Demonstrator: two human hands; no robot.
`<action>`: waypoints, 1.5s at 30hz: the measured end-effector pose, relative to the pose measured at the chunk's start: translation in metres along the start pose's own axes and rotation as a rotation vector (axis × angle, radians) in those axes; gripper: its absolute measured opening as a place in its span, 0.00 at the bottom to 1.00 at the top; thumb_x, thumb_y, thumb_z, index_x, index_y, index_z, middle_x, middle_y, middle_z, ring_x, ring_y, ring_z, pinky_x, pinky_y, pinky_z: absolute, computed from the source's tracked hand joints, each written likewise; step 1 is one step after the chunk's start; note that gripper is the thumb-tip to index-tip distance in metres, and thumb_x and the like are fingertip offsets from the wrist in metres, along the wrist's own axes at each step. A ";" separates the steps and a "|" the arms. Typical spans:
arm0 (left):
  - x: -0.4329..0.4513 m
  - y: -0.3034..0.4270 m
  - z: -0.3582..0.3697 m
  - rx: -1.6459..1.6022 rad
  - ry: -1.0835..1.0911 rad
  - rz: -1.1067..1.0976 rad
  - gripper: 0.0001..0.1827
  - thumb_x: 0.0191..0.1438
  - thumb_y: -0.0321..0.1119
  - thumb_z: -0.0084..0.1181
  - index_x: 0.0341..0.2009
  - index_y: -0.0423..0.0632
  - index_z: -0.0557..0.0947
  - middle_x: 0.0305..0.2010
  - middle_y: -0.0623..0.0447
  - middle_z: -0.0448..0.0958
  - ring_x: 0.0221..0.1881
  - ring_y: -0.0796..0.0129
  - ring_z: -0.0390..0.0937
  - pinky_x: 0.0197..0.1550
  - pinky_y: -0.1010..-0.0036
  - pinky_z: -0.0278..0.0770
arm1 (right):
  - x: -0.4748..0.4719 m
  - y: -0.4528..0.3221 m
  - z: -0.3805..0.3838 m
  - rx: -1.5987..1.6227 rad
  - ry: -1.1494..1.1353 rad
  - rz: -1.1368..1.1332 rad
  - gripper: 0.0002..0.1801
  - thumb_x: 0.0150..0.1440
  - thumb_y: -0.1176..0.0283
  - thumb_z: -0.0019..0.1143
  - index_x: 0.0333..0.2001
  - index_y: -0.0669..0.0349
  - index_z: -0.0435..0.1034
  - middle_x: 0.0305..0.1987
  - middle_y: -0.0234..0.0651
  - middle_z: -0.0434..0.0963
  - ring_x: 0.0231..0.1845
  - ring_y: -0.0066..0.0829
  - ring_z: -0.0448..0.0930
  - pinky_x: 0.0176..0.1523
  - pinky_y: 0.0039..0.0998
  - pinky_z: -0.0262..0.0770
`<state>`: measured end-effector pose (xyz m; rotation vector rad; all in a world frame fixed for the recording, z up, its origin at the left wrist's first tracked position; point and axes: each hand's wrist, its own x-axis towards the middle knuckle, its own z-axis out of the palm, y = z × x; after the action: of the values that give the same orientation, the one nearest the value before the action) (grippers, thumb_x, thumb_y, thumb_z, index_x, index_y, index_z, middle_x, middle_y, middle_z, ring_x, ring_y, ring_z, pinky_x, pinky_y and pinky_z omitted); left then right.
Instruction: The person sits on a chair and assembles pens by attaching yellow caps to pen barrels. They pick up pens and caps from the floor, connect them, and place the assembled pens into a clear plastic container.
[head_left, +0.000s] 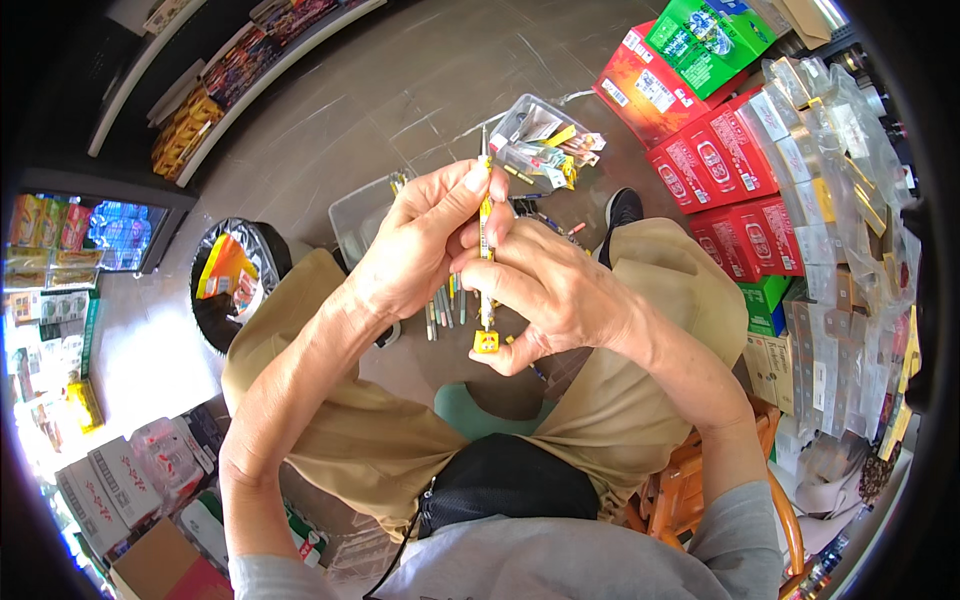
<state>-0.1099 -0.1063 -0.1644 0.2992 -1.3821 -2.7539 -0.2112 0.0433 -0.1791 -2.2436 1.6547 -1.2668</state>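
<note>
A slim pen with a yellow patterned barrel is held upright between my two hands, its pointed silver tip uppermost. My left hand pinches the pen below the tip with thumb and fingers. Around the lower barrel, the fingers of my right hand are curled, with the thumb beside a yellow cube topper at the bottom end. Several pens lie on the floor beneath, partly hidden by my hands. Beyond them stands a clear plastic box filled with packaged pens; another clear plastic container is left of my hands.
A black-lined waste bin with wrappers stands by my left knee. Red drink cartons are stacked at the right beside clear-wrapped boxes. A wooden chair is near my right elbow. Stocked shelves line the upper left.
</note>
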 end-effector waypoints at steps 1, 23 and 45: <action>-0.005 -0.003 0.002 -0.036 0.006 0.015 0.13 0.69 0.41 0.41 0.40 0.46 0.73 0.26 0.59 0.68 0.23 0.84 0.55 0.20 0.87 0.56 | 0.002 -0.003 -0.003 -0.007 0.016 -0.045 0.32 0.34 0.65 0.69 0.44 0.69 0.69 0.41 0.47 0.70 0.41 0.46 0.75 0.45 0.40 0.75; -0.027 -0.003 -0.029 -0.162 0.432 0.398 0.12 0.67 0.39 0.46 0.40 0.44 0.76 0.35 0.51 0.79 0.28 0.79 0.73 0.36 0.80 0.79 | 0.010 -0.004 -0.010 -0.209 0.182 0.124 0.13 0.47 0.72 0.69 0.27 0.61 0.68 0.22 0.33 0.68 0.23 0.35 0.70 0.29 0.34 0.65; -0.034 -0.003 -0.011 0.009 0.326 0.501 0.10 0.67 0.36 0.46 0.43 0.43 0.75 0.37 0.49 0.79 0.32 0.77 0.75 0.42 0.75 0.81 | -0.001 -0.004 -0.011 0.360 0.155 0.502 0.13 0.63 0.67 0.56 0.31 0.67 0.68 0.24 0.31 0.74 0.22 0.14 0.69 0.25 0.21 0.63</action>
<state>-0.0742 -0.1086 -0.1677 0.3296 -1.1890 -2.1804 -0.2152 0.0496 -0.1707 -1.4421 1.7161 -1.4714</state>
